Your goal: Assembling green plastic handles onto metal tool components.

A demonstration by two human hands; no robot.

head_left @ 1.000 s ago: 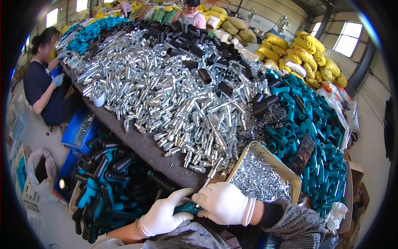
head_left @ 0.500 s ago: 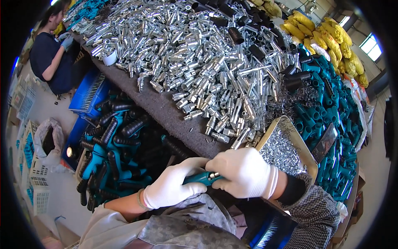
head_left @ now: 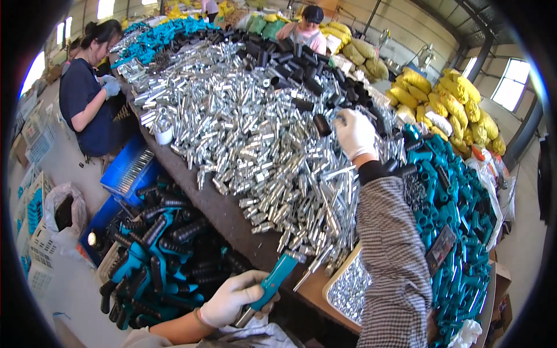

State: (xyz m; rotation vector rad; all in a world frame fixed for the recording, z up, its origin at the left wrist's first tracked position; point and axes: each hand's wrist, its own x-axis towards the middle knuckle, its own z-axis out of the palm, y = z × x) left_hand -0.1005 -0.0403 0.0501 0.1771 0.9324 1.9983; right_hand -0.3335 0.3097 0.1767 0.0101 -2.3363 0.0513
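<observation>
teal handle, any lettering illegible, left grip pinching it, right grip, hold unclear

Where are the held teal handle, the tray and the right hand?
Teal handle (head_left: 280,274): head view, on its barrel.
Tray (head_left: 343,268): head view, on its left rim.
Right hand (head_left: 355,135): head view, on its back.

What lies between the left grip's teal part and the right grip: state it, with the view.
A heap of silver metal parts lies between the teal part in the left grip and the right grip; the head view shows it.
</observation>
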